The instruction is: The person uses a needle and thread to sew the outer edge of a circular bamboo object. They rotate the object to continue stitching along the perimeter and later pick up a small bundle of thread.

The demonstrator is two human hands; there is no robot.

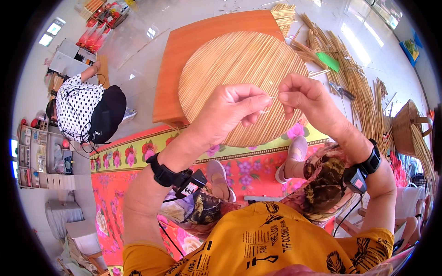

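My left hand point(234, 106) and my right hand point(309, 97) are raised close together in front of me, thumbs pinched against the fingers. Between the fingertips runs a thin white thread point(264, 112), with a short loose bit below my left thumb. Its finer course is too small to follow. Under both hands lies a round mat of straw-coloured stalks point(239, 60), the stalks side by side and cut to a circle. The mat rests on a low orange-brown wooden table point(171, 94) and overhangs its near edge.
Bundles of long dry stalks point(352, 80) cover the floor at the right, with pliers point(341, 90) and a green sheet point(328, 61) among them. A woven basket point(405, 129) stands far right. At the left sits a person in a dotted shirt point(80, 110). A flowered red mat point(124, 198) lies underfoot.
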